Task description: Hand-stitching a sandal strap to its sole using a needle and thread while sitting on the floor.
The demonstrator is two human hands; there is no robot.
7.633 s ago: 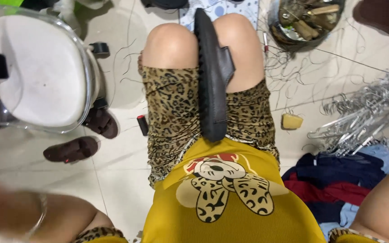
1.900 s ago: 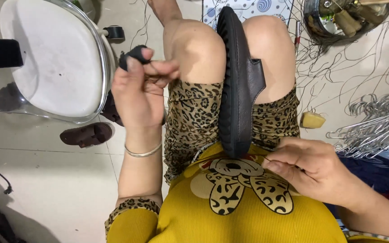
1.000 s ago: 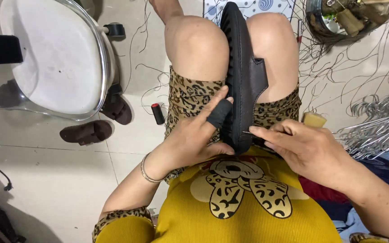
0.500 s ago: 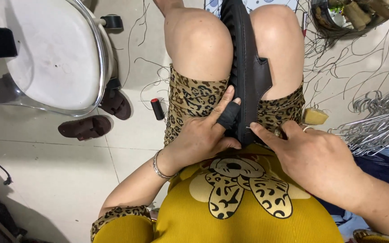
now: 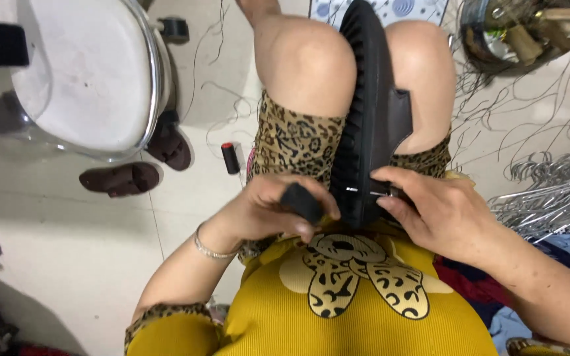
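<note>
Between the knees at frame centre, long black rubbery ribbed shoe sole (image 5: 369, 125) stands on edge, looks light, flexible; right hand (image 5: 440, 211) grips its near end, left hand (image 5: 278, 211) pinches small black piece (image 5: 303, 202).

One head-worn camera looks straight down, close over the lap, with both hands (image 5: 364, 211) at centre. The floor (image 5: 67, 231) fills nine o'clock, and the knees point toward twelve.

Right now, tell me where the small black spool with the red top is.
In the head view the spool stands on the floor tiles left of the person's left thigh, just right of the brown sandals by the white stool.
</note>
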